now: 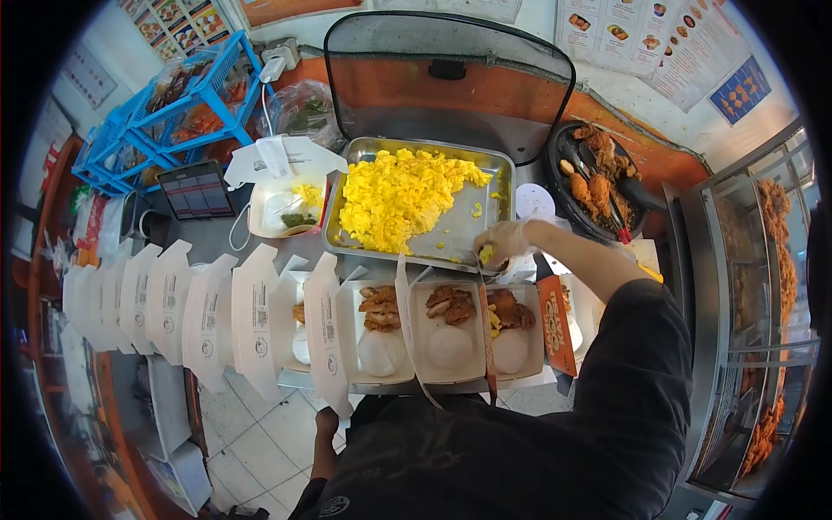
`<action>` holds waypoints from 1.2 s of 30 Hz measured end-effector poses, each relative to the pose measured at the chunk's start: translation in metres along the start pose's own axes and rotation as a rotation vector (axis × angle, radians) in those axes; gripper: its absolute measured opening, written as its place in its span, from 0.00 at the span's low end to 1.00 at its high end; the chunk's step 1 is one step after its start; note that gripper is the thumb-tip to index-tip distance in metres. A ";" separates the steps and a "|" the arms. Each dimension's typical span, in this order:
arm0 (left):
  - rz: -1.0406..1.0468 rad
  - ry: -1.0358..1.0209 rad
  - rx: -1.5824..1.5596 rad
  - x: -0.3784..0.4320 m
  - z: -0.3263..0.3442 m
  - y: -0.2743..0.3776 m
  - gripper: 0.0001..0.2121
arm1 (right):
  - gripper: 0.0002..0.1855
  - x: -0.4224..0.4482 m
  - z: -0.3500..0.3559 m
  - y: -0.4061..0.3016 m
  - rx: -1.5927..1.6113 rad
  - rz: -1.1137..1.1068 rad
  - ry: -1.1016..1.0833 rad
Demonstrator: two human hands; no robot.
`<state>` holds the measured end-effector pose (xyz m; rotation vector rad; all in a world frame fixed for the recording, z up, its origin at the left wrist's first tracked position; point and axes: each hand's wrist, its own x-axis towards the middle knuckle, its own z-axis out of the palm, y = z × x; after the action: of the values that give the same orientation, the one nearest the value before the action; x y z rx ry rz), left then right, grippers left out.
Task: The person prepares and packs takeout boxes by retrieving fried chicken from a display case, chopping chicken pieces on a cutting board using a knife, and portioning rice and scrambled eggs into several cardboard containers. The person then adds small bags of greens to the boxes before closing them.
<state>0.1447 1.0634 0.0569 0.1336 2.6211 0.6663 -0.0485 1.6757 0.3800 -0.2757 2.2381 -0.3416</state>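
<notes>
My right hand (504,246), in a clear plastic glove, is closed around a bit of scrambled egg (487,252). It is at the near right corner of a metal tray (478,227), which holds a heap of yellow scrambled egg (409,198). Below this hand stands an open paper box with fried chicken (510,309), a white rice mound (509,351) and some egg at its left side. The box to its left holds sliced fried chicken (450,304) and a rice mound (450,346). My left hand (327,424) hangs low beside a box lid (329,338); its fingers are shadowed.
More open boxes (257,318) line the counter's front edge leftward. Behind them are a filled box (283,224), a tablet (197,190) and blue basket racks (188,117). A dark bowl (559,188) with fried chicken and tongs sits right, before a glass display cabinet (747,273).
</notes>
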 end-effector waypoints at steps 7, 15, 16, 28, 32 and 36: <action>0.480 -0.134 0.294 0.048 -0.042 -0.011 0.07 | 0.20 -0.110 -0.039 -0.080 1.031 0.115 0.479; 0.345 -0.520 0.461 0.113 -0.047 -0.040 0.14 | 0.31 -0.037 0.100 -0.245 0.261 0.494 1.552; 0.301 -0.414 0.213 0.120 -0.046 -0.047 0.14 | 0.33 -0.016 0.122 -0.243 0.280 0.568 1.410; 0.031 -0.283 0.101 0.114 -0.123 -0.045 0.15 | 0.29 0.029 0.022 -0.172 0.472 0.274 1.325; 0.121 -0.360 0.327 0.102 -0.120 -0.050 0.13 | 0.24 0.074 -0.015 -0.137 0.239 0.119 0.771; 0.296 -0.250 0.357 0.072 -0.089 -0.087 0.09 | 0.24 0.085 -0.024 -0.138 0.030 0.082 0.472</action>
<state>0.0424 0.9619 0.0581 0.6773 2.4697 0.2427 -0.1085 1.5233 0.3804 -0.0907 2.6955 -0.4298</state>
